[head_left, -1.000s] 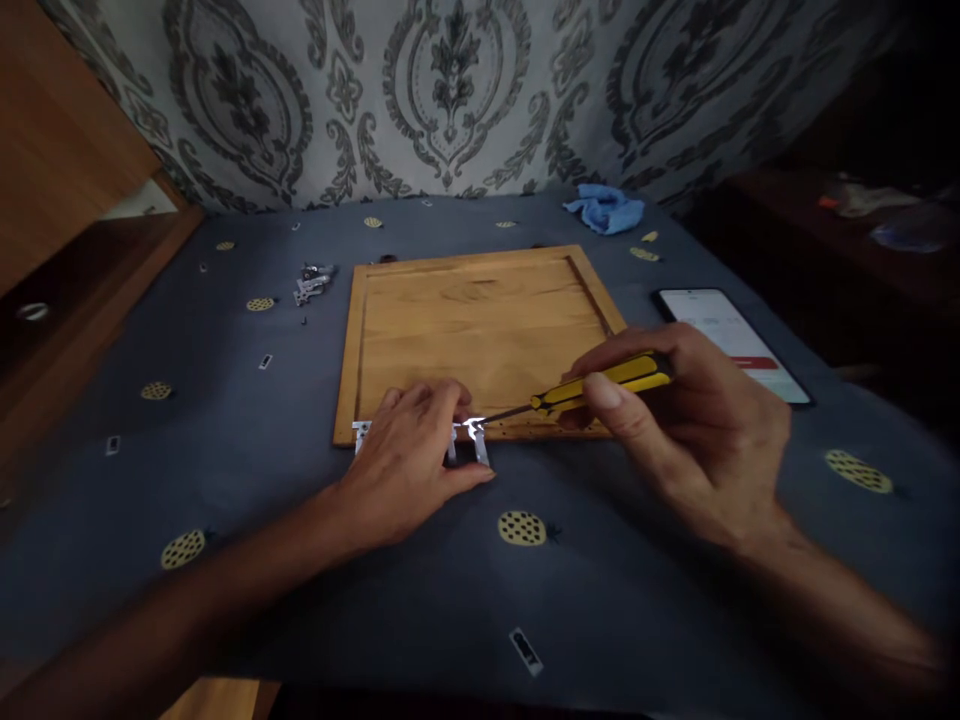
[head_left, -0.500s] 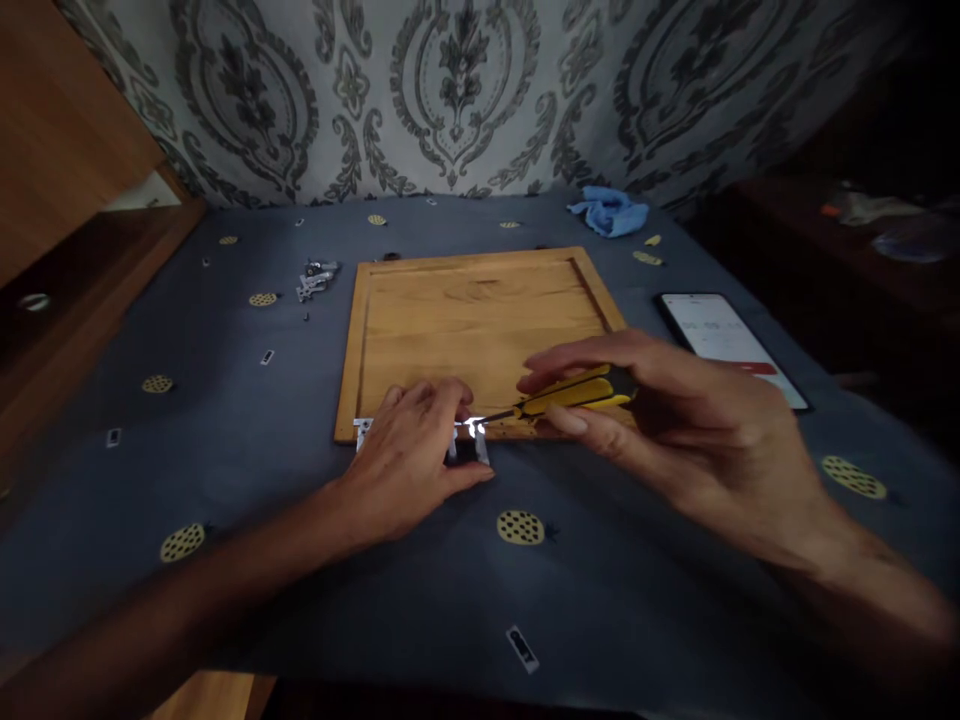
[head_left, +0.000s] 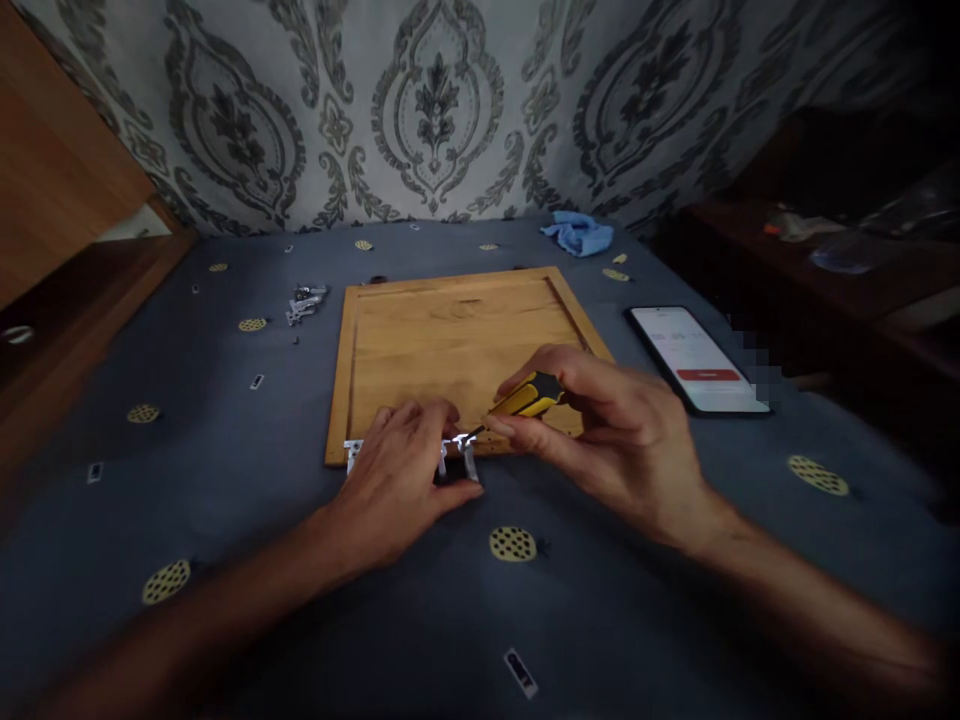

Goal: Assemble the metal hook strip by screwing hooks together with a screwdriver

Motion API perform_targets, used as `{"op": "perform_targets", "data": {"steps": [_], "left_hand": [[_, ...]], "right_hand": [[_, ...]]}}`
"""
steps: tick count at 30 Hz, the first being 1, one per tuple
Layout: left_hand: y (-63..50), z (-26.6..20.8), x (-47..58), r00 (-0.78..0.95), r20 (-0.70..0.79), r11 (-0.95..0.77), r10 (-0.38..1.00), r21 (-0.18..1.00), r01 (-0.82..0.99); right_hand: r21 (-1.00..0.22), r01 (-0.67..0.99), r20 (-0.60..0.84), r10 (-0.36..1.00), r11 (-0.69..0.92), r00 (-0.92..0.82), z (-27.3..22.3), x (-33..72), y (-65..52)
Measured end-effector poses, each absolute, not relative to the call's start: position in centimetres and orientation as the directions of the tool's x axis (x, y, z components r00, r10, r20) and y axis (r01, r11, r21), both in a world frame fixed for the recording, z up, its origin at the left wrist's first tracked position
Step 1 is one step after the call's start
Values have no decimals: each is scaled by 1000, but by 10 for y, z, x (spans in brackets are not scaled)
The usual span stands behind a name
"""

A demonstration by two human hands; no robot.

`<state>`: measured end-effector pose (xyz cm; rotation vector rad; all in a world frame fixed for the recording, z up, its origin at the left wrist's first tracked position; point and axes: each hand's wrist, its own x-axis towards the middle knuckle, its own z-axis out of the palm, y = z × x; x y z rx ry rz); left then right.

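Note:
A wooden panel (head_left: 450,345) with a raised frame lies flat on the cloth. At its near edge sit shiny metal hinges (head_left: 470,462), partly hidden under my left hand (head_left: 401,465). That hand is closed over them, fingers on the panel's edge and thumb on the near side. Between the thumb and fingers of my right hand (head_left: 607,425) is a screwdriver (head_left: 525,397) with a yellow and black handle. It tilts down to the left, its tip at the right-hand hinge. Whether the tip sits in a screw is too small to tell.
Loose metal hinge parts (head_left: 305,303) lie left of the panel. On the right is a phone (head_left: 694,355) with a lit screen. A crumpled blue cloth (head_left: 579,234) rests at the back, before a patterned curtain (head_left: 439,110). A wooden cabinet (head_left: 67,140) stands at far left.
My right hand has come left and the screwdriver is held more steeply, its tip still near the hinge. My left hand stays on the hinges. The whole view has shifted slightly.

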<state>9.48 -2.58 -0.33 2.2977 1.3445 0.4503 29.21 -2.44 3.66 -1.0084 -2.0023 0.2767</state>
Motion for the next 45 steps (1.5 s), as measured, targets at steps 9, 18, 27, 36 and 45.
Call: {"op": "perform_targets", "data": {"steps": [9, 18, 27, 36, 45], "left_hand": [[-25, -5, 93, 492, 95, -467, 865, 507, 724], [-26, -4, 93, 496, 111, -476, 861, 520, 709], [-25, -3, 93, 503, 104, -481, 858, 503, 718], [-24, -1, 94, 504, 65, -464, 861, 506, 727], [-26, -3, 93, 501, 85, -470, 861, 509, 721]], "right_hand": [[-562, 540, 652, 737, 627, -178, 27, 284, -28], [-725, 396, 648, 753, 563, 115, 27, 294, -38], [-709, 440, 614, 789, 551, 2, 10, 295, -35], [-721, 413, 606, 795, 557, -16, 10, 295, -36], [-728, 385, 591, 804, 567, -65, 18, 294, -34]]}}
